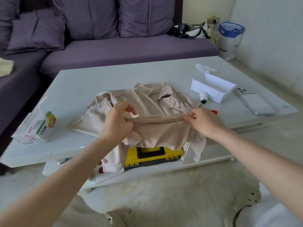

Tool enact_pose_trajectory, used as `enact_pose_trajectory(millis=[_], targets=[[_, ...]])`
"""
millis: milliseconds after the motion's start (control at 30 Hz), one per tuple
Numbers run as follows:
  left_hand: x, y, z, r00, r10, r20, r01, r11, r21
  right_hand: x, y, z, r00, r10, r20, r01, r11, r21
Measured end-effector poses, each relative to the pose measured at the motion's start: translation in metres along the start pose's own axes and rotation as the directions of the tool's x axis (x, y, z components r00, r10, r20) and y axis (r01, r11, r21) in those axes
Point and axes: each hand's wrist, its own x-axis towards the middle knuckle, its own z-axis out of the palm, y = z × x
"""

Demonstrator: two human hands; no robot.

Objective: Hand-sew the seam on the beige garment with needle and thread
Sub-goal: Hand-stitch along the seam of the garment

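Soft, even daylight, faint shadows, mild glare on the glossy table; wide-angle bending at edges, slight softness.

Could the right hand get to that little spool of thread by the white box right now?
Probably yes: the thread spool lies on the table just beyond the right hand, with nothing tall between them. But that hand is pinching the beige garment, so it must let go first.

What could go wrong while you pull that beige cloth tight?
The left hand and right hand pinch the beige garment taut; pulling harder might tear it. Loose thread by the right hand could tangle. The needle is not visible, so it might prick a finger.
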Motion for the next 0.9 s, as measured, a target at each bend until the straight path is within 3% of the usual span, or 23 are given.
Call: enact_pose_trajectory(millis=[67,133,267,367,433,533,633,733,800,900], targets=[[0.015,0.005,-0.001,0.993,0.074,-0.092,-0.072,0.997,0.027,0.011,0.005,0.0,0.998,0.02,-0.063,-0.02,1.0,-0.004],[0.029,0.007,0.002,0.98,0.174,-0.097,-0.169,0.984,0.054,0.021,0.007,-0.003,0.994,0.048,-0.099,-0.046,0.999,0.023],[0.046,-0.004,0.023,0.959,0.245,0.139,-0.269,0.943,0.194,0.028,0.01,-0.004,0.992,0.093,-0.085,-0.094,0.996,-0.009],[0.05,-0.013,0.038,0.943,0.18,0.281,-0.299,0.83,0.471,0.027,0.017,-0.002,0.987,0.161,-0.022,-0.162,0.985,-0.054],[0.048,-0.012,0.039,0.976,0.168,0.137,-0.217,0.794,0.567,0.028,0.022,0.001,0.983,0.181,-0.012,-0.181,0.981,-0.067],[0.038,0.007,0.027,0.98,0.165,-0.115,-0.116,0.931,0.347,0.031,0.018,0.001,0.984,0.162,-0.08,-0.161,0.987,0.021],[0.026,0.019,0.021,0.989,0.145,-0.039,-0.137,0.979,0.153,0.035,0.003,-0.005,0.974,0.103,-0.2,-0.086,0.992,0.093],[0.015,0.013,0.031,0.985,0.09,0.148,-0.131,0.947,0.293,0.03,-0.014,-0.008,0.988,0.056,-0.144,-0.046,0.996,0.072],[0.01,0.003,0.038,0.984,0.028,0.178,-0.096,0.918,0.384,0.024,-0.022,-0.003,0.999,0.038,-0.025,-0.037,0.998,0.058],[0.002,-0.01,0.039,0.977,0.091,0.192,-0.185,0.813,0.552,0.022,-0.023,0.017,1.0,-0.012,0.008,0.011,0.996,0.086]])
